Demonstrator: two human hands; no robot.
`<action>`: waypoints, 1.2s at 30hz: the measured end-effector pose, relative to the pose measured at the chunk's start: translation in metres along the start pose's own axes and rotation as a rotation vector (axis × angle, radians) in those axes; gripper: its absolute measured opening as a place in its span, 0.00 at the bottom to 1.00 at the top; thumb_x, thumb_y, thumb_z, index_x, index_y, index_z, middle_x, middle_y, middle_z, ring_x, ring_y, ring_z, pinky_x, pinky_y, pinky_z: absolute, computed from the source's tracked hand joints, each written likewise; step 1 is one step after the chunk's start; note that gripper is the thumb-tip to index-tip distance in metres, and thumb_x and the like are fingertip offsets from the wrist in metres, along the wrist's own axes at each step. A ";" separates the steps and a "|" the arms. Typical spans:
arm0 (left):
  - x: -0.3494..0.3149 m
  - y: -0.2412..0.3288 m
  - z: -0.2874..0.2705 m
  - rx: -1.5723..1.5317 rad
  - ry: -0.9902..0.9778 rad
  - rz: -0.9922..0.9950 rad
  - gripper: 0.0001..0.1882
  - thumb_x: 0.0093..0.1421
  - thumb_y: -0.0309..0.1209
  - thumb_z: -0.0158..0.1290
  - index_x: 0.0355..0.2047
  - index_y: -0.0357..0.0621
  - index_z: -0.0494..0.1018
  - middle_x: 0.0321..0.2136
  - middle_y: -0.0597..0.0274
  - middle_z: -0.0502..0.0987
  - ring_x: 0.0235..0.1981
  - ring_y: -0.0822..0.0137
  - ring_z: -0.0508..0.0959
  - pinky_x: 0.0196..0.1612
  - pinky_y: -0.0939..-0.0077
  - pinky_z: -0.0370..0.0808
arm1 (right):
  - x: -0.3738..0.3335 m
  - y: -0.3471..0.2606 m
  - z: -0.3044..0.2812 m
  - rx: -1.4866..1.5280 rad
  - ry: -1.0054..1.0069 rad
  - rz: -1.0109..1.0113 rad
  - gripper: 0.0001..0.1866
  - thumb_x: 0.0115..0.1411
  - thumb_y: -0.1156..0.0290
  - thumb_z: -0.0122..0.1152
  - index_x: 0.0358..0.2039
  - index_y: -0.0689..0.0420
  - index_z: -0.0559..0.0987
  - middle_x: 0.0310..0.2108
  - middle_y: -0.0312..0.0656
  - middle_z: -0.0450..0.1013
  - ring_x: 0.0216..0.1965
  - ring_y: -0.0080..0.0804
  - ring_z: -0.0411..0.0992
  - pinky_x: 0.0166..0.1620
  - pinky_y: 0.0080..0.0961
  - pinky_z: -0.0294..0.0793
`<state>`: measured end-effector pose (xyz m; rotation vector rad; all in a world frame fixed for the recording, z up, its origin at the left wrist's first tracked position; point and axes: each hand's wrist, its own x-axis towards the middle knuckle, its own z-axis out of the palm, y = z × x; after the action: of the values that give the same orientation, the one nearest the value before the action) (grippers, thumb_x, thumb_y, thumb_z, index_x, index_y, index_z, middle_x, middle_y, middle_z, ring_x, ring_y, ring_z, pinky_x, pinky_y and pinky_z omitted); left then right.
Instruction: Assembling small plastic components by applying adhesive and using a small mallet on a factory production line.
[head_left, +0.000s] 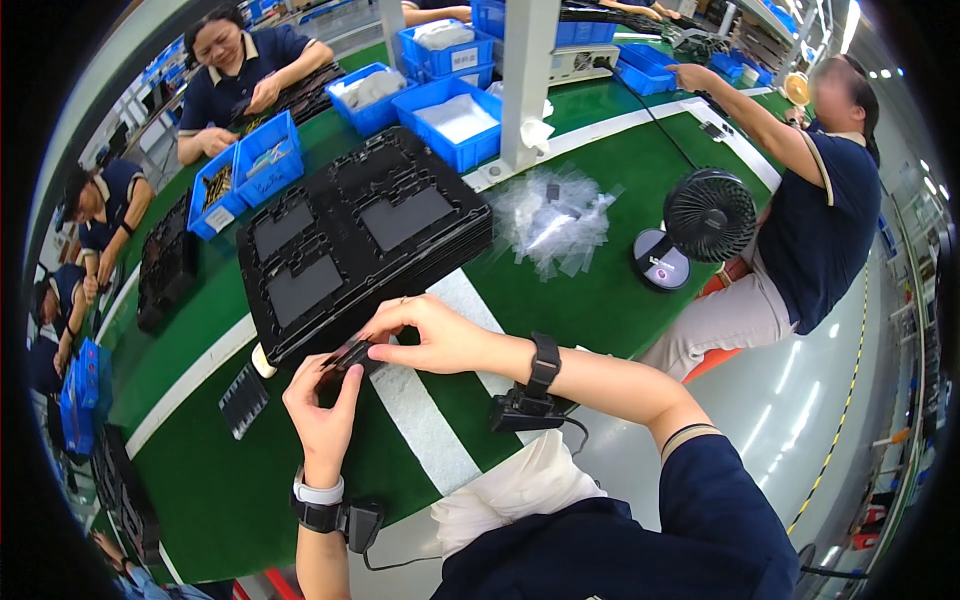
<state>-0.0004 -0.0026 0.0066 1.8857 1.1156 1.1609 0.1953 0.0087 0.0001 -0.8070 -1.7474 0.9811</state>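
Slim dark part (350, 354) sits between the person's two hands near the middle of the frame, just below the front edge of a stack of black moulded trays (455, 245); its details are too small to make out. The left hand (325, 392) is curled, thumb and fingers brought nearly together around one end of the part. The right hand (425, 338) comes in from the right with its thumb and fingertips pinched close on the other end.

Flat grey panels (405, 217) lie in the recesses of the top tray. Left of the hands, a small dark striped sheet (243, 402) lies on the green surface (220, 500), and a white strip (425, 430) runs across it below them. Right of the trays spreads a heap of clear plastic films (560, 230), with a black desk fan (710, 215) farther right. Blue bins (478, 152) stand beyond the trays at top centre. One co-worker (235, 75) bends over dark pieces at upper left; another (820, 210) sits at the right, an arm stretched toward the top of the frame.
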 end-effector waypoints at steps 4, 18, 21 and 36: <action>0.002 0.000 0.005 -0.078 -0.016 -0.029 0.09 0.49 0.19 0.57 0.34 0.34 0.74 0.28 0.62 0.75 0.30 0.74 0.75 0.36 0.84 0.70 | 0.000 0.008 -0.006 0.069 -0.037 0.111 0.11 0.51 0.73 0.62 0.35 0.60 0.79 0.32 0.40 0.74 0.34 0.25 0.72 0.38 0.21 0.72; 0.017 -0.022 -0.006 -0.209 0.015 -0.077 0.12 0.51 0.20 0.58 0.36 0.33 0.70 0.36 0.59 0.72 0.34 0.74 0.73 0.39 0.82 0.70 | 0.009 0.018 -0.010 0.598 0.034 0.067 0.06 0.54 0.74 0.60 0.29 0.64 0.77 0.23 0.38 0.74 0.25 0.19 0.72 0.31 0.17 0.72; 0.015 -0.018 -0.001 -0.205 0.052 -0.033 0.11 0.51 0.20 0.58 0.35 0.32 0.70 0.34 0.59 0.73 0.32 0.73 0.75 0.38 0.83 0.71 | 0.008 0.017 -0.006 0.464 0.071 0.060 0.06 0.56 0.74 0.58 0.31 0.63 0.76 0.23 0.35 0.73 0.26 0.17 0.71 0.31 0.15 0.70; 0.001 -0.003 0.003 -0.418 0.025 -0.144 0.10 0.49 0.16 0.58 0.31 0.31 0.69 0.30 0.63 0.72 0.28 0.76 0.75 0.31 0.87 0.69 | 0.003 0.007 -0.003 0.484 0.004 0.266 0.13 0.57 0.65 0.58 0.21 0.60 0.77 0.16 0.30 0.68 0.22 0.13 0.64 0.26 0.14 0.63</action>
<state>0.0019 -0.0002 0.0030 1.4519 0.9184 1.2276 0.1977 0.0146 -0.0039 -0.7293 -1.3330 1.5048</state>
